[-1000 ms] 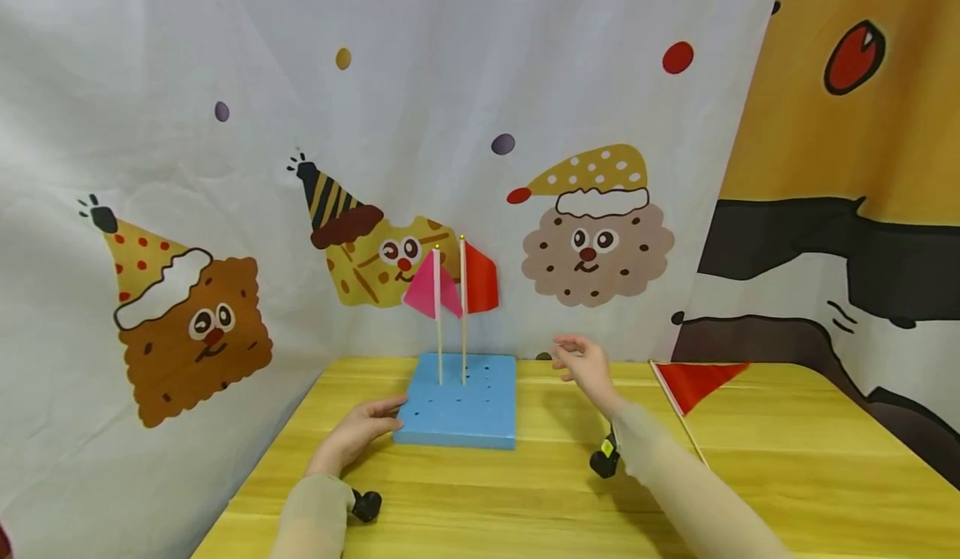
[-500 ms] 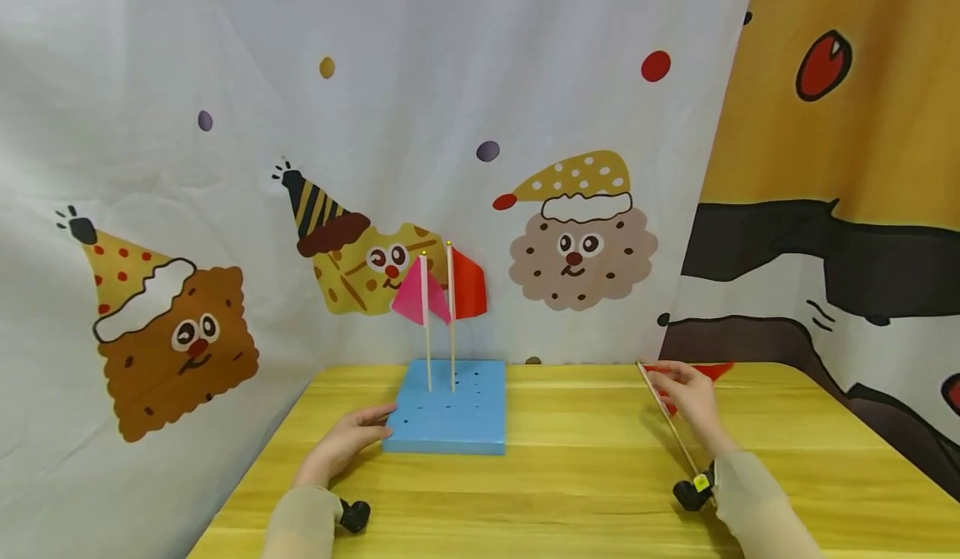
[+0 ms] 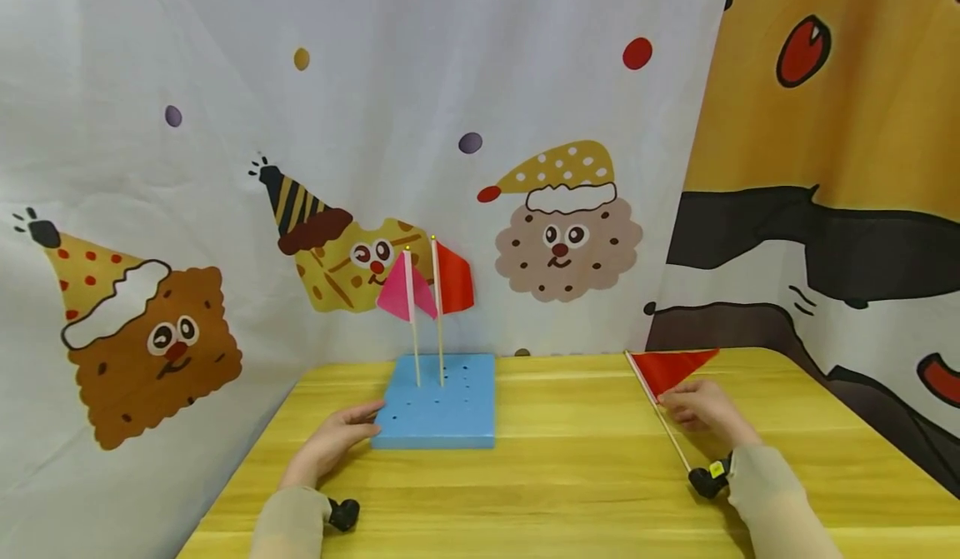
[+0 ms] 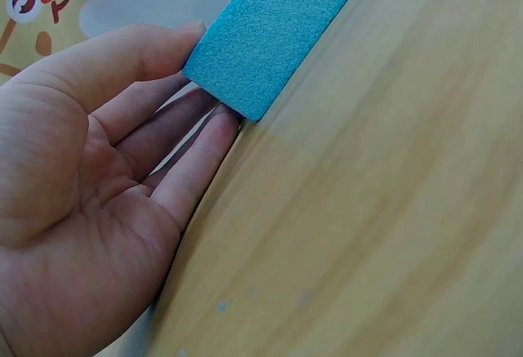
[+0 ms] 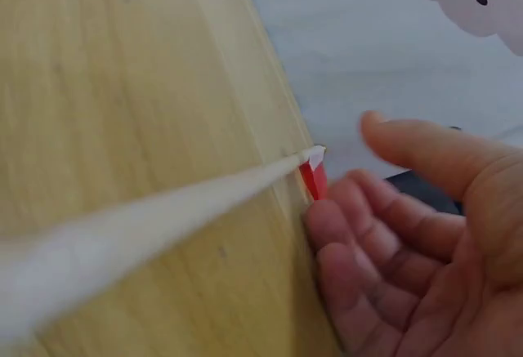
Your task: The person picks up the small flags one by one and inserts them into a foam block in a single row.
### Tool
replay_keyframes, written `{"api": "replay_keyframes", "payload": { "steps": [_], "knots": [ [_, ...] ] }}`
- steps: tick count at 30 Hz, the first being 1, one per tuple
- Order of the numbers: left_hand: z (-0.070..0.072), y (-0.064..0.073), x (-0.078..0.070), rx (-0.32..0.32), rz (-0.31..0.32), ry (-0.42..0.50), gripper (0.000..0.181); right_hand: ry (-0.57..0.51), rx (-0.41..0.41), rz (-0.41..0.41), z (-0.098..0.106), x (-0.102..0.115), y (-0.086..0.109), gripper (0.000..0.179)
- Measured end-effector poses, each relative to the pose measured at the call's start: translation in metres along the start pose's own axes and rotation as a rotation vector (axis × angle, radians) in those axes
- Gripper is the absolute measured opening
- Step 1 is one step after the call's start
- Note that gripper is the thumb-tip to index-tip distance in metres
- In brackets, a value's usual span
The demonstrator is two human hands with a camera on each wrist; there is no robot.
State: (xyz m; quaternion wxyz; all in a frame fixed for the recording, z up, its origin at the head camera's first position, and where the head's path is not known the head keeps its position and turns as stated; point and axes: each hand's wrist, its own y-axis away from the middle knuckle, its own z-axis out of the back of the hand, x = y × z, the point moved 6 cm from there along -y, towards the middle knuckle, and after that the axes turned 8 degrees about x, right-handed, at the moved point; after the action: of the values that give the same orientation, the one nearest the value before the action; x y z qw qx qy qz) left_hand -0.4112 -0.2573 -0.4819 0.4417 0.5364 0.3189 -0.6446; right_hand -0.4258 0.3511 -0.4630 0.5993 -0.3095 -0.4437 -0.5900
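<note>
A blue foam block (image 3: pixel 472 417) with small holes in its top lies on the table. Against its left side rests my left hand (image 3: pixel 326 444), thumb and fingers extended; the left wrist view shows the fingertips touching a corner of the block. Upright in the block stand a pink flag (image 3: pixel 393 292) and a red flag (image 3: pixel 456 280) on thin sticks. Farther right, a red triangular flag (image 3: pixel 667 369) lies on the table, its pale stick (image 5: pixel 172 214) pointing toward me. My right hand (image 3: pixel 708 413) is at its cloth, the thumb apart from the loosely bent fingers.
The wooden table (image 3: pixel 570 459) ends at a white cartoon-printed curtain (image 3: pixel 420 84) close behind it. A black wrist camera (image 3: pixel 343 515) sits at the left sleeve and another wrist camera (image 3: pixel 707 481) at the right.
My right hand has moved right from above the table to the lying red flag, then slightly down along it. My left hand stays at the block. The head view has turned slightly right.
</note>
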Motion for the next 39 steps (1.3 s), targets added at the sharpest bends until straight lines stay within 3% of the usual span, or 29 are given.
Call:
{"api": "replay_keyframes", "payload": {
  "steps": [5, 12, 22, 27, 32, 39],
  "knots": [
    [0.001, 0.000, -0.002, 0.009, -0.011, 0.003, 0.058, 0.083, 0.006, -0.014, -0.006, 0.005, 0.003, 0.022],
    [0.001, 0.001, 0.000, 0.005, -0.002, 0.004, 0.059, 0.237, -0.024, 0.009, -0.015, 0.007, -0.001, 0.039],
    [0.000, 0.000, 0.000, -0.006, -0.002, 0.002, 0.058, 0.324, -0.094, -0.011, -0.017, 0.009, -0.001, 0.032],
    [0.002, -0.002, 0.002, 0.004, -0.001, 0.007, 0.059, 0.249, -0.058, -0.054, -0.014, 0.011, 0.002, 0.028],
    [0.004, -0.003, 0.003, 0.010, -0.001, 0.007, 0.060, 0.074, 0.043, -0.044, -0.013, 0.013, 0.001, 0.017],
    [0.002, -0.002, 0.002, 0.020, -0.010, 0.011, 0.060, -0.044, 0.165, -0.035, -0.021, 0.010, 0.003, 0.027]
  ]
}}
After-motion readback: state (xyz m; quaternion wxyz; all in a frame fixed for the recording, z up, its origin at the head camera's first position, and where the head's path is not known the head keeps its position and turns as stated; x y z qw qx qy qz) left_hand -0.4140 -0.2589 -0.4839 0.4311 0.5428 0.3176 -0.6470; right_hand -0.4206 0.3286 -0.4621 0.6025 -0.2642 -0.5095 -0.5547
